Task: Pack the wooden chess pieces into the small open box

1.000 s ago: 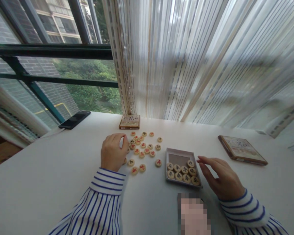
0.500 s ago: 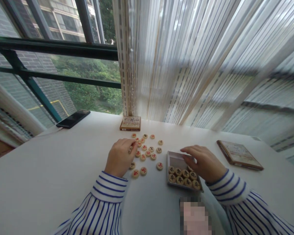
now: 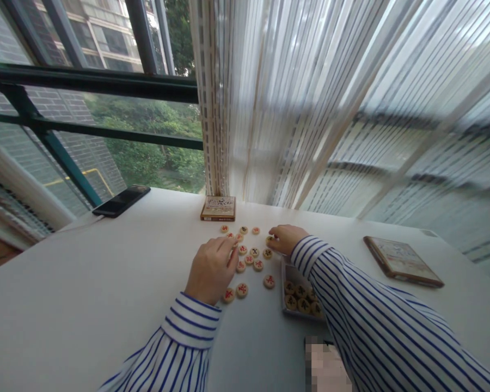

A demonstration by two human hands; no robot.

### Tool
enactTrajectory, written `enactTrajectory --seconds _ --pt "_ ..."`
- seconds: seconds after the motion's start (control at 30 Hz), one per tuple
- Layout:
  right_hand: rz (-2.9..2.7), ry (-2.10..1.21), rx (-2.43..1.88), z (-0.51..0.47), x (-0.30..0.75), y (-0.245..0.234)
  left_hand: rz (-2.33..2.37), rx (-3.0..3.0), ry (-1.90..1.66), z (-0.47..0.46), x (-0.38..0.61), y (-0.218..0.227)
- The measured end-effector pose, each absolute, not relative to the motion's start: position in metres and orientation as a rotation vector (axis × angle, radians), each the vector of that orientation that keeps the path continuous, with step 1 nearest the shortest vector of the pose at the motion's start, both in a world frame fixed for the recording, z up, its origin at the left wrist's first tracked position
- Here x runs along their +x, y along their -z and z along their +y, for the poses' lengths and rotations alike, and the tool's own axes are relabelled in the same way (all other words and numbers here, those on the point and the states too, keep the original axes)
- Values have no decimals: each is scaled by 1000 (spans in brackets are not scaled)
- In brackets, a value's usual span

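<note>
At the left of the worktop (image 3: 106, 283) lies a dark phone (image 3: 122, 201), well apart from the rest. Then comes the left hand (image 3: 212, 269), palm down over the near-left edge of the scattered pieces, fingers bent and thumb drawn near them; its grip is hidden, so I cannot tell whether it has hold of anything.

The loose pieces (image 3: 254, 252) lie flat in the middle of the worktop, in front of a small printed box (image 3: 218, 208). They are probably light, hard and not easily broken, perhaps a little slippery on the smooth top; a pinch across the rim with thumb and forefinger should suit best. They look like thick, pale round discs, most marked in red, a few in black.

The right hand (image 3: 288, 239) reaches to the right edge of the scatter, fingers slightly parted, their tips at one disc (image 3: 270, 240); whether it is gripped I cannot tell.

Partly under that forearm sits the open box (image 3: 285, 288), likely light and fairly stiff, best held by its side walls. It is shallow and greyish, with black-marked discs (image 3: 303, 304) in its near part.

Farthest right lies a flat brown box (image 3: 404, 260).
</note>
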State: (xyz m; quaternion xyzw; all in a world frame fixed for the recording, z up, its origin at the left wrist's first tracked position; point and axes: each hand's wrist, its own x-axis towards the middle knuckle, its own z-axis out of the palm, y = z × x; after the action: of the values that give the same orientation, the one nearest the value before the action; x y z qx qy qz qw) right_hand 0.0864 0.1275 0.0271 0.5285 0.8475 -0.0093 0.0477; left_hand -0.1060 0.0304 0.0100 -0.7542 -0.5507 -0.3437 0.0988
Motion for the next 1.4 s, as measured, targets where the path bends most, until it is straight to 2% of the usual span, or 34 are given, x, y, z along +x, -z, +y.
enactTrajectory --seconds 0.23,0.5,0.63,0.77,1.07,1.27,1.4 --pt "2638 -8 1576 127 87 -26 -1628 -2241 1029 29 -105 -11" --pt "2823 -40 1609 94 109 -46 -1559 -2244 1037 29 -101 -8" --pt "3098 -42 1609 68 127 -49 -1481 -2297 1068 26 -90 -5" --pt "3385 -28 1593 42 146 -41 -1401 -2368 1135 20 -74 -1" --pt "3502 -32 1823 11 188 -15 -1254 -2491 1150 7 -47 4" --pt "3400 -322 1847 15 203 4 -1251 -2502 1154 6 -46 5" --pt "3305 -367 1865 16 203 11 -1247 -2483 1165 7 -47 3"
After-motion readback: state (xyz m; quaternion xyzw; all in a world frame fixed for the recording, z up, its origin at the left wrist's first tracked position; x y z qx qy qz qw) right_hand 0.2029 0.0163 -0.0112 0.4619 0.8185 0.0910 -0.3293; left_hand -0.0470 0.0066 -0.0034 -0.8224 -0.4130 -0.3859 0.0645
